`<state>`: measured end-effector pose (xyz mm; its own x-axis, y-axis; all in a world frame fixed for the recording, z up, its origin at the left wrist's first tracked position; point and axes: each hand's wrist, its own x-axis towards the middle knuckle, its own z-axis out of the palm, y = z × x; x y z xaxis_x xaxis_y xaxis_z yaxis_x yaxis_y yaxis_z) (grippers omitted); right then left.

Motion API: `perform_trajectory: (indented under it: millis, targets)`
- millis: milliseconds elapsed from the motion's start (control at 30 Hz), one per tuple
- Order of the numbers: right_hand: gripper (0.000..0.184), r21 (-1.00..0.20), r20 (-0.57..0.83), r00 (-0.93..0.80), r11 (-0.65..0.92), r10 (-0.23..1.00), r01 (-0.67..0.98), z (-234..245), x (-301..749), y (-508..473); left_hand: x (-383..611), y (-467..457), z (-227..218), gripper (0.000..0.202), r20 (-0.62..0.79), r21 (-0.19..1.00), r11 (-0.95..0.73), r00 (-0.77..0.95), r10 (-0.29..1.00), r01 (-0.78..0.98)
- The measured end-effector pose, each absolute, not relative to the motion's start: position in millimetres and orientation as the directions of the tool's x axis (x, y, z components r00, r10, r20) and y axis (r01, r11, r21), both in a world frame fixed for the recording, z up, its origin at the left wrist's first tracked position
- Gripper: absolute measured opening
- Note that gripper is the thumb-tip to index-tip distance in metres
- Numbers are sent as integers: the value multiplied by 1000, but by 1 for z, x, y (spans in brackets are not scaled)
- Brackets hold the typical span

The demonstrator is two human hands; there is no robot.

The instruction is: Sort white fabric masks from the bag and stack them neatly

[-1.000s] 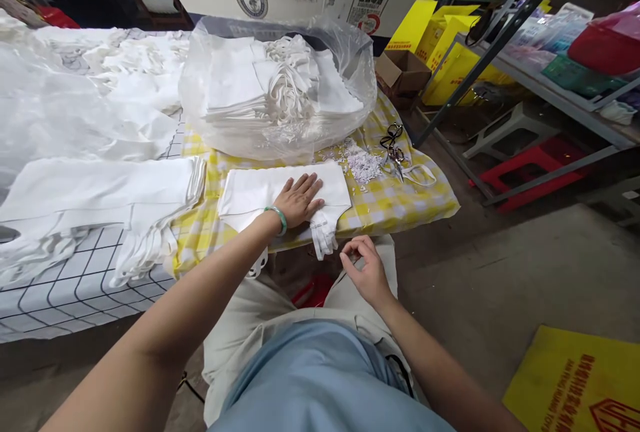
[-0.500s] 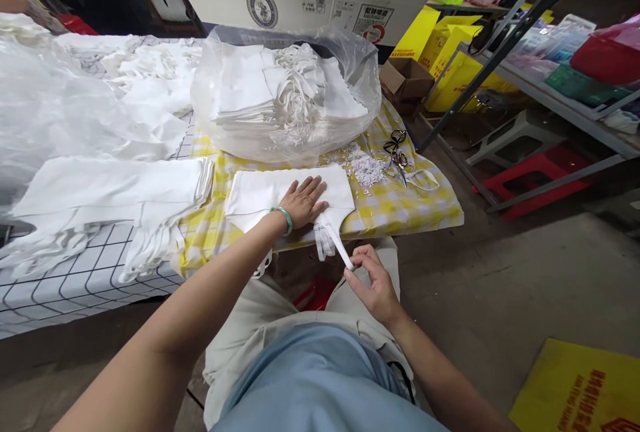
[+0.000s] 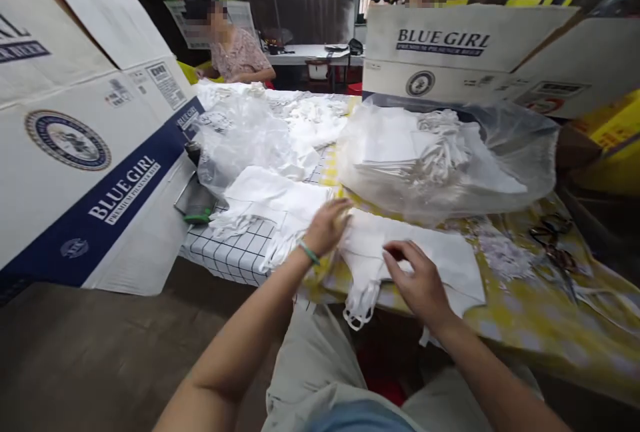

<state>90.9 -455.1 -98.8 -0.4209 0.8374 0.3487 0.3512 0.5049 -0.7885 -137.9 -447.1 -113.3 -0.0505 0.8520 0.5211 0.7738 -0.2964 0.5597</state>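
On the yellow checked tablecloth lies a white cloth piece (image 3: 435, 249) with narrow straps hanging over the front edge. My right hand (image 3: 420, 282) is over its middle, thumb and forefinger apart, holding nothing that shows. My left hand (image 3: 325, 229), with a green bangle at the wrist, is at the cloth's left end, beside a stack of similar white pieces (image 3: 280, 195). Its fingers are bent and blurred, so whether they grip the cloth I cannot tell. Behind, a clear plastic bag (image 3: 530, 145) holds more folded white pieces with bundled straps.
Scissors (image 3: 553, 245) and a heap of small white scraps (image 3: 505, 255) lie on the right. A large printed carton (image 3: 65, 139) stands at left, another carton (image 3: 450, 52) behind the bag. A co-worker (image 3: 240, 52) sits across the table, with other people farther back.
The view has swung left, bringing the left carton and co-worker into sight. My left hand has left the cloth's middle for its left end; my right hand has let go of the strap.
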Motion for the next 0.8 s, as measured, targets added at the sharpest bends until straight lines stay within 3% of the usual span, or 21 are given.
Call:
perform_trajectory:
  millis: [67, 133, 233, 333, 433, 533, 667, 800]
  targets:
    - [14, -815, 276, -501, 476, 820, 331, -95, 27, -418, -224, -455, -112, 25, 471, 617, -14, -355, 808, 787]
    - [13, -809, 151, -514, 405, 844, 426, -103, -29, -386, -303, -464, -111, 24, 402, 636, 255, -594, 697, 728]
    - [17, -711, -15, -430, 293, 903, 639, -121, -86, -358, -383, -474, -111, 23, 315, 626, 417, -704, 637, 658]
    - [28, -612, -43, -354, 255, 934, 749, -132, -109, -351, -415, -473, -116, 27, 173, 602, 488, -700, 693, 632]
    - [21, -583, -22, -340, 264, 940, 768, -134, -113, -355, -425, -464, -120, 36, 123, 587, 493, -672, 730, 642]
    - [13, -525, 91, -357, 350, 930, 776, -136, -114, -361, -430, -456, -118, 43, 87, 609, 520, -702, 707, 599]
    - [11, -284, 296, -454, 531, 840, 798, -141, -117, -367, -435, -451, -111, 22, 119, 600, 513, -703, 702, 614]
    - [15, -116, 380, -527, 604, 760, 788, -145, -120, -369, -430, -446, -110, 11, 184, 504, 507, -660, 729, 700]
